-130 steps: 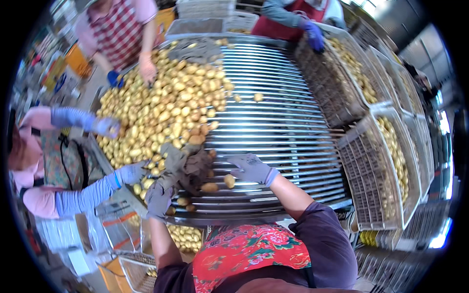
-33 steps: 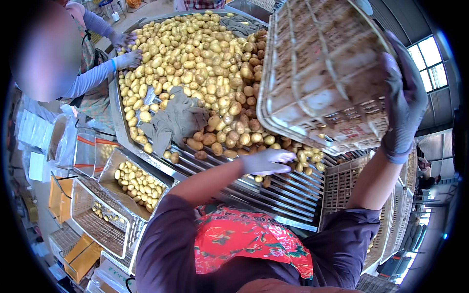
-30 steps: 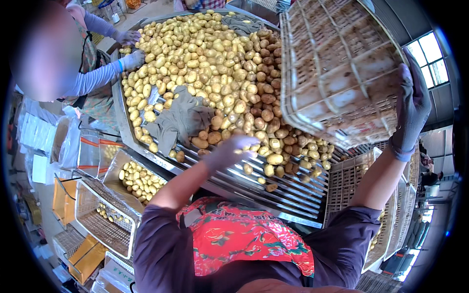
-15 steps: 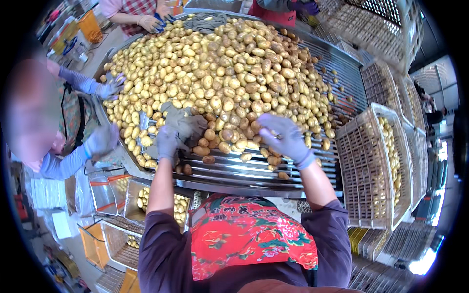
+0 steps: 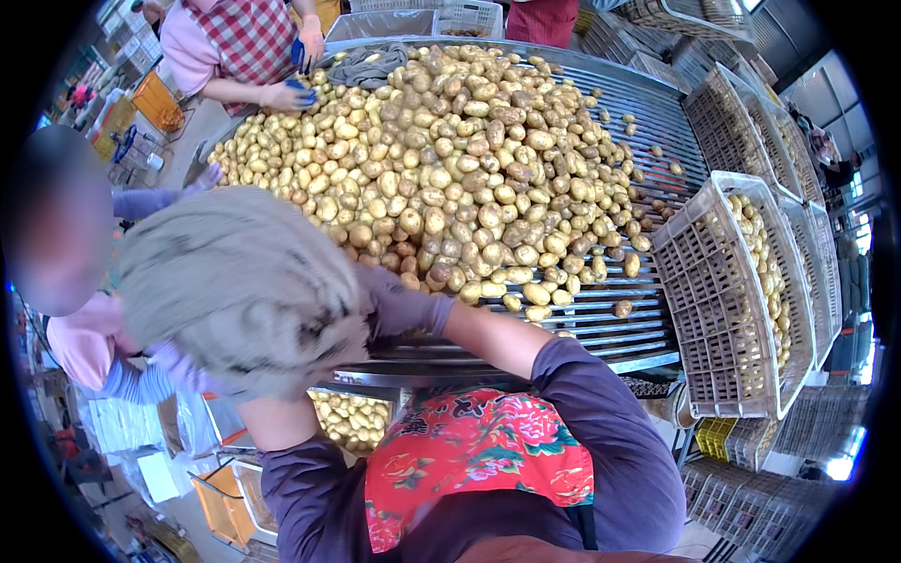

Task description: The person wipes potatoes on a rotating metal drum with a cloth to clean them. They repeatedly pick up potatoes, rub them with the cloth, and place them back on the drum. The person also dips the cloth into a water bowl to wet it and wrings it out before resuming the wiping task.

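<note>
A bundled grey cloth (image 5: 244, 291), slightly blurred, is held up close in front of me over the near left part of the slatted metal table (image 5: 638, 328). My right hand (image 5: 404, 305), in a purplish-grey glove, is closed at the cloth's right edge, its fingertips hidden. From below, my left forearm (image 5: 279, 422) runs up into the cloth. That bundle covers my left hand, which appears to support it. Beyond lies a large heap of potatoes (image 5: 441, 178), several of them loose along the slats near my right forearm.
On the right stand slatted plastic crates (image 5: 718, 300) holding potatoes. Another potato-filled container (image 5: 352, 419) is below the table's near edge. A co-worker's gloved hand (image 5: 289, 96) rests at the far left of the heap, near a second grey cloth (image 5: 369, 66). Another co-worker's sleeve (image 5: 145, 204) reaches in from the left.
The grey cloth has come up off the table toward me and left. My right hand has left the potatoes and crossed leftward to the cloth. My left hand has become hidden behind it.
</note>
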The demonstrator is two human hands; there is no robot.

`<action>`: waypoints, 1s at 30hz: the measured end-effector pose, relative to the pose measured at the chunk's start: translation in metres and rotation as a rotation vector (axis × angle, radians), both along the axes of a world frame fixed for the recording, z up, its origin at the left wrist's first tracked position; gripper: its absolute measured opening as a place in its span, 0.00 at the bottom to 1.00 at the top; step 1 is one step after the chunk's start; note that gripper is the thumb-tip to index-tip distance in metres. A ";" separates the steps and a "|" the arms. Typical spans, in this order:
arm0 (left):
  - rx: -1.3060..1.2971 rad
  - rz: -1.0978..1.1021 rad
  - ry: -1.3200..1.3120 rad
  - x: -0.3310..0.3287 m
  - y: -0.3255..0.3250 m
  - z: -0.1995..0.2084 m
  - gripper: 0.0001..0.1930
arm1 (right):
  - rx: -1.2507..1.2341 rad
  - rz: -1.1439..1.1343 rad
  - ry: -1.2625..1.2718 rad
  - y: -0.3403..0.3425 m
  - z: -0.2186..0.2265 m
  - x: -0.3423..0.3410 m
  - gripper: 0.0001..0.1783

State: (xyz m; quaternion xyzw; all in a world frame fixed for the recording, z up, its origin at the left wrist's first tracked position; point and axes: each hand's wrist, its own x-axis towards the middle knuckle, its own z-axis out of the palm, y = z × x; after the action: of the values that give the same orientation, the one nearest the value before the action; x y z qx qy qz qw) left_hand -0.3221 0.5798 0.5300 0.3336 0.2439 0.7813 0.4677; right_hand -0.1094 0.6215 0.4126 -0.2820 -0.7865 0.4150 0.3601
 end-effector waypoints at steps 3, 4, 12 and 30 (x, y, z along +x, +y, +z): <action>0.011 0.060 0.093 -0.014 0.000 0.004 0.25 | -0.322 0.164 0.007 0.001 -0.003 0.000 0.28; 0.023 0.087 0.135 -0.018 0.000 0.011 0.25 | -0.558 0.278 -0.013 0.002 0.004 0.001 0.29; 0.117 0.047 0.470 -0.010 0.083 0.033 0.24 | 0.366 -0.208 0.264 0.036 0.131 0.152 0.35; -0.092 -1.428 0.298 0.340 -0.054 -0.056 0.26 | 0.616 -1.612 -0.257 -0.345 0.183 0.411 0.41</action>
State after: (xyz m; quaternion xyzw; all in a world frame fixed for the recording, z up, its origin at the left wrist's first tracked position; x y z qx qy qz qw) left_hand 0.0176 0.5263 0.4737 0.4939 0.0606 0.2212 0.8387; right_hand 0.3019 0.2767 0.5961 -0.6871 -0.4592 -0.2325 0.5128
